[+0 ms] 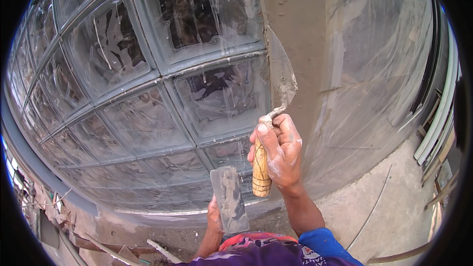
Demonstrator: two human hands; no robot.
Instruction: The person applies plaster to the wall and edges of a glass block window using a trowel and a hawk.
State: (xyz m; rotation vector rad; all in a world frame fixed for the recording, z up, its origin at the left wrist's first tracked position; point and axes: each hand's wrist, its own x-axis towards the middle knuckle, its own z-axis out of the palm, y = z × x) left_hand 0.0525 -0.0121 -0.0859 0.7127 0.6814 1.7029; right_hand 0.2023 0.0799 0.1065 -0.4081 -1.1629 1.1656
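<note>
My right hand (281,150) is closed round the neck and wooden handle of a pointing trowel (261,172). Its blade (282,66) points up and lies along the seam between the glass block wall (221,98) and a strip of wet grey mortar (300,29). Mortar clings to the lower part of the blade. Lower down, my left hand (215,219) holds a small flat rectangular plate (230,199) with a smear of mortar on its face. Most of the left fingers are hidden behind the plate.
Right of the mortar strip runs a smooth grey wall (369,79). Pale pipes (438,128) lean at the far right. A thin rod (372,207) lies on the concrete floor (394,192). At the lower left are sticks and a pipe (165,251).
</note>
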